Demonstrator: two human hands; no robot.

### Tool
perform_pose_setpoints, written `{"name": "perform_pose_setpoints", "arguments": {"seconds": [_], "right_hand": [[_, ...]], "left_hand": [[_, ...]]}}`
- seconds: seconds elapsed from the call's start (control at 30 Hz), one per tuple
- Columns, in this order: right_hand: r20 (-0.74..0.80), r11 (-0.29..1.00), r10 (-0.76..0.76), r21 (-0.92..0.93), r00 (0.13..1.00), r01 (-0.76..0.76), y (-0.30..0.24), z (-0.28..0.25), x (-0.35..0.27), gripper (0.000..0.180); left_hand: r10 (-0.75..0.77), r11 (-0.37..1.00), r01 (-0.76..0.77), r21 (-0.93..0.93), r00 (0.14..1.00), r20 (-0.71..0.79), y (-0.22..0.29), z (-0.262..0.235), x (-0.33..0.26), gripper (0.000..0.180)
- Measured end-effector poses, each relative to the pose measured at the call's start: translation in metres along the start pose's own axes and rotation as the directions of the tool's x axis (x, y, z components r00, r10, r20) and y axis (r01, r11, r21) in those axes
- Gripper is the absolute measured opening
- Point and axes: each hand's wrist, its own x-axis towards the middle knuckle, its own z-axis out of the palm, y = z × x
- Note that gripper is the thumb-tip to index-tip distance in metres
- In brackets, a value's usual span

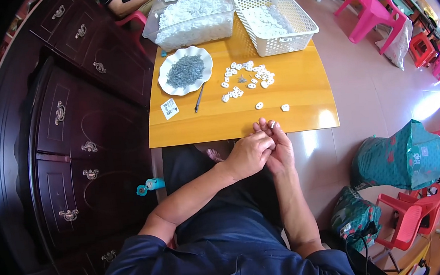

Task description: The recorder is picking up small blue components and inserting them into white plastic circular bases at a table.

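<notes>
My two hands meet just past the near edge of the table. My left hand (pixel 253 153) is closed, its curled fingers pressed against the palm of the right; what they hold, if anything, is hidden. My right hand (pixel 282 153) is turned partly palm up, with a small white piece (pixel 273 125) pinched at its fingertips. Beyond them lie a white oval piece with two dark holes (pixel 259 105) and another small white piece (pixel 285 107). Farther back, several similar white pieces (pixel 262 74) surround a little heap of grey screws or nails (pixel 242 79).
A scalloped white plate (pixel 207 60) holds many grey screws or nails. Beside it lie a thin dark tool (pixel 199 98) and a white card (pixel 170 109). A clear bin (pixel 154 30) and white basket (pixel 299 28) hold white pieces. Another person's arm (pixel 132 5) is behind; dark drawers (pixel 86 102) stand left.
</notes>
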Motion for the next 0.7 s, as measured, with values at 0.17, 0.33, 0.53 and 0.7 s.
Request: {"name": "perform_pose_setpoints", "arguments": {"seconds": [0.17,0.33,0.53,0.7], "right_hand": [[-0.097,0.994,-0.037,-0.107,0.995,0.027,-0.002,0.015,-0.005,0.017],[-0.037,0.926,-0.155,-0.352,0.987,0.132,0.001,0.02,-0.004,0.014],[-0.076,0.843,-0.2,-0.522,0.977,0.132,0.008,0.027,-0.005,0.01],[0.004,0.752,-0.264,-0.626,0.965,0.208,0.012,0.027,-0.005,0.011]], "left_hand": [[-0.157,0.947,0.12,-0.298,0.982,-0.103,0.002,0.001,-0.001,0.011],[-0.285,0.837,0.138,-0.529,0.936,-0.207,-0.014,-0.017,0.009,0.012],[-0.296,0.854,0.127,-0.504,0.916,-0.272,-0.03,-0.031,0.016,0.016],[-0.291,0.844,0.125,-0.522,0.924,-0.248,-0.031,-0.031,0.016,0.017]]}}
